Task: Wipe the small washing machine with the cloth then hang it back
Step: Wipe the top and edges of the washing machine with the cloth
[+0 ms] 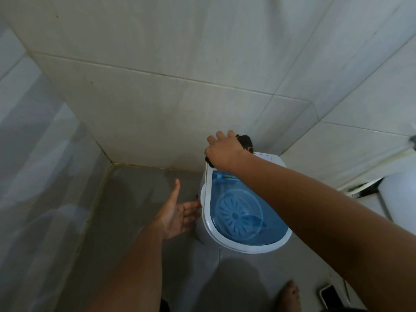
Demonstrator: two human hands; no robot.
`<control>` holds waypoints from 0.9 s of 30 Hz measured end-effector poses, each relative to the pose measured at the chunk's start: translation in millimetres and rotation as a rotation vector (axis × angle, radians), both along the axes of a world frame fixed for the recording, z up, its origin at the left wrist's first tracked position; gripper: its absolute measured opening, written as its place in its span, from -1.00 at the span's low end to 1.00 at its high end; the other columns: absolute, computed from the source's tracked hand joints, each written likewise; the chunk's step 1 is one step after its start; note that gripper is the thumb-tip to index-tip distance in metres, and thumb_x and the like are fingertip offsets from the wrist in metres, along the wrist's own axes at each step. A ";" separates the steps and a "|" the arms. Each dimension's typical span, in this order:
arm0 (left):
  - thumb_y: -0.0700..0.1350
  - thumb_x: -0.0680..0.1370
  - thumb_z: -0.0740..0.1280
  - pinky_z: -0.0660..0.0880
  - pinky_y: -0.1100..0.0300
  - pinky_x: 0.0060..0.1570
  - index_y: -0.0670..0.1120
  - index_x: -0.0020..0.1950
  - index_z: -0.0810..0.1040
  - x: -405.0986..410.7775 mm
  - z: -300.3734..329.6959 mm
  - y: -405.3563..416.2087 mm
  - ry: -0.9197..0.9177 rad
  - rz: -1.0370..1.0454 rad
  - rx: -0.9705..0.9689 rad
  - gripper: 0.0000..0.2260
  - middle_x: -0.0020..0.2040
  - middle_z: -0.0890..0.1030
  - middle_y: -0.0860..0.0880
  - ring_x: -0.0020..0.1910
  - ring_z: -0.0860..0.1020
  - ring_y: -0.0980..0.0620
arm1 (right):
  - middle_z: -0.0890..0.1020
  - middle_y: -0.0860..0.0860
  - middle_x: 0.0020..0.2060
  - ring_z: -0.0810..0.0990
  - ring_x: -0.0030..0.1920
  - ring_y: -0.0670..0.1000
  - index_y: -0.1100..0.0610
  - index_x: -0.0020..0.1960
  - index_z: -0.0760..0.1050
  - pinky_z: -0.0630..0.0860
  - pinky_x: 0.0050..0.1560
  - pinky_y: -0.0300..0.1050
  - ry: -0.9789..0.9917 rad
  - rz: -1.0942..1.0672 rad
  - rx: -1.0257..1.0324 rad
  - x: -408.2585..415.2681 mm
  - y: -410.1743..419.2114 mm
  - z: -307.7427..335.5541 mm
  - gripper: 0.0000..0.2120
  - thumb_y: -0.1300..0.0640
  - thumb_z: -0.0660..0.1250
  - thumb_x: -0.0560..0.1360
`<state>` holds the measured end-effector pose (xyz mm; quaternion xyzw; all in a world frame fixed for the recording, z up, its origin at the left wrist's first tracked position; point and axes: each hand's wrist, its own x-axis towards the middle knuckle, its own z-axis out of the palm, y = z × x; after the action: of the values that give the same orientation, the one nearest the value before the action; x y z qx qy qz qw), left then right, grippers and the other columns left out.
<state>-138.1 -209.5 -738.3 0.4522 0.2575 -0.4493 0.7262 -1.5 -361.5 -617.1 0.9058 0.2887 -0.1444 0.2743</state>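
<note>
The small washing machine (245, 246) is white with a see-through blue lid and stands on the floor in the corner of a tiled room. My right hand (224, 152) presses a dark brown cloth (245, 141) onto the machine's far top edge, fingers closed over it. Most of the cloth is hidden under the hand. My left hand (177, 213) is open, palm up and thumb raised, with its fingertips touching the machine's left side.
Tiled walls (157, 97) close in behind and on both sides. A white pipe (369, 183) and a white rounded object (398, 199) sit to the right. A phone (331, 294) lies on the floor near my bare foot (290, 296).
</note>
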 end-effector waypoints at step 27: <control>0.76 0.06 -0.06 0.38 -0.06 0.21 -0.15 0.17 0.72 -1.0 -6.5 -2.1 0.014 0.100 -0.016 0.21 0.32 0.62 -0.20 0.35 0.49 -0.19 | 0.59 0.06 0.18 0.52 0.11 0.22 -0.02 0.32 0.57 0.40 0.05 0.13 -0.271 -0.257 0.852 12.0 -49.1 -40.8 -0.64 0.10 0.31 0.54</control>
<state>-139.1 -211.6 -744.8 0.4296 0.2813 -0.4176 0.7496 10.5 -410.6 -657.9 0.9769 0.1693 0.0741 -0.1071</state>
